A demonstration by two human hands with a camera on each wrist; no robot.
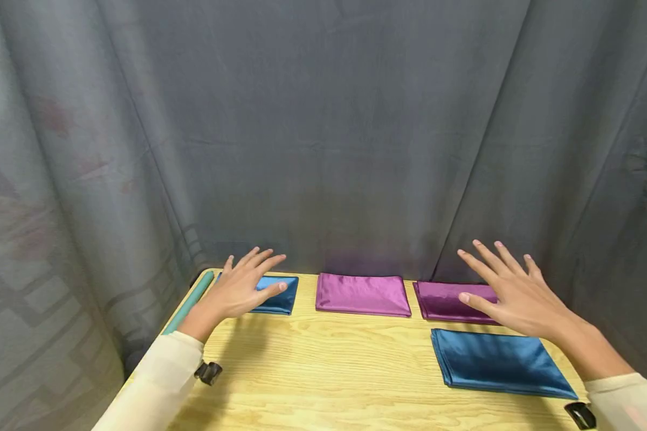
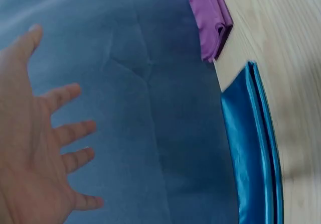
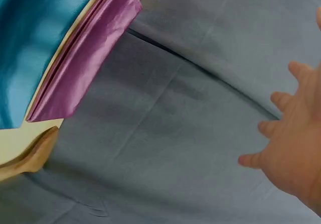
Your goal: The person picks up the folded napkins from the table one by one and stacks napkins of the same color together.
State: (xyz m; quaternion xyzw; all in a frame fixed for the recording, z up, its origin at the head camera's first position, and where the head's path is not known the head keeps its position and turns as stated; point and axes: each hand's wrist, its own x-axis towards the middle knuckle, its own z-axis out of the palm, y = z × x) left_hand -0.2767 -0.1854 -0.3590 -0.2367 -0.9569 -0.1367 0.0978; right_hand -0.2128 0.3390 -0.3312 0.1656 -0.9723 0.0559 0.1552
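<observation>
My left hand [image 1: 241, 287], fingers spread, hovers over the back left of the table and partly covers a folded blue satin cloth [image 1: 275, 302]. Fingers splayed as well, my right hand [image 1: 517, 293] hangs above the back right, overlapping a folded dark purple cloth [image 1: 453, 301] in the head view. Both hands hold nothing. Nearer the front right lies a larger folded blue cloth [image 1: 498, 362]. A lighter purple folded cloth [image 1: 362, 294] sits at the middle of the back edge. In the left wrist view the blue cloth [image 2: 251, 148] shows its stacked folds.
A green rolled or tube-like item [image 1: 191, 302] lies along the left edge of the wooden table [image 1: 313, 371]. Grey curtains [image 1: 323, 131] hang close behind the table and at both sides. Small black devices [image 1: 208, 372] are worn at both wrists.
</observation>
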